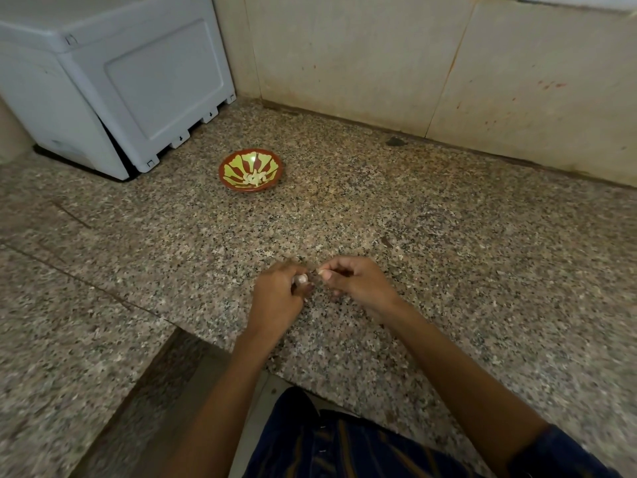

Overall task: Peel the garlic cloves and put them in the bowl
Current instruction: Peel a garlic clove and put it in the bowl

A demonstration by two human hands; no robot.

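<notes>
Our left hand (277, 298) grips a small pale garlic clove (302, 279); our right hand (356, 282) pinches something tiny. Beyond, a red-and-yellow patterned bowl (229, 174) holds peeled cloves (254, 178).

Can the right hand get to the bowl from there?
Probably yes: nothing stands on the counter between the right hand and the bowl, though its grip seems to pinch a bit of peel.

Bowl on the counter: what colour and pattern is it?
The bowl is red-brown with yellow-green radiating petal shapes inside, seen in the head view.
</notes>
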